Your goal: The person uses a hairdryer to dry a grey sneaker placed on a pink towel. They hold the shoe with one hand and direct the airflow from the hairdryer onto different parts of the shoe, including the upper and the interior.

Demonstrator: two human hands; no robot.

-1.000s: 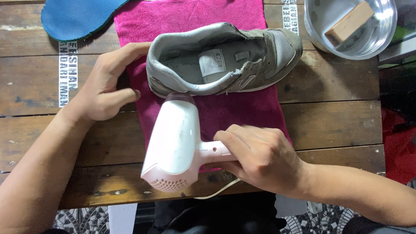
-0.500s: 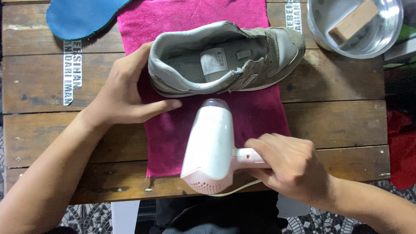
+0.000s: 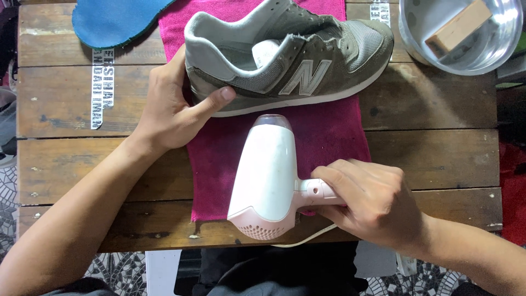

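Gripping the heel of the grey sneaker (image 3: 285, 60) with my left hand (image 3: 172, 107), I have my thumb pressed along its side just above the white sole and my fingers wrapped behind the heel collar, closed on the shoe. It lies at the upper middle of the frame on a magenta towel (image 3: 329, 137), its long axis running left to right, heel to the left and toe to the upper right, tipped so its side panel faces me. My right hand (image 3: 372, 205), at the lower right, is clamped around the handle of a pale pink hair dryer (image 3: 266, 178); the barrel points up the frame, its nozzle just below the shoe's sole at midlength, near it but not touching. So the shoe sits straight ahead of the nozzle, crosswise to the barrel, and my left hand is the one on it. A blue insole (image 3: 112, 19) lies at the upper left of the wooden tabletop (image 3: 438, 148), and a metal bowl (image 3: 493, 55) holding a wooden block (image 3: 457, 27) sits at the upper right.
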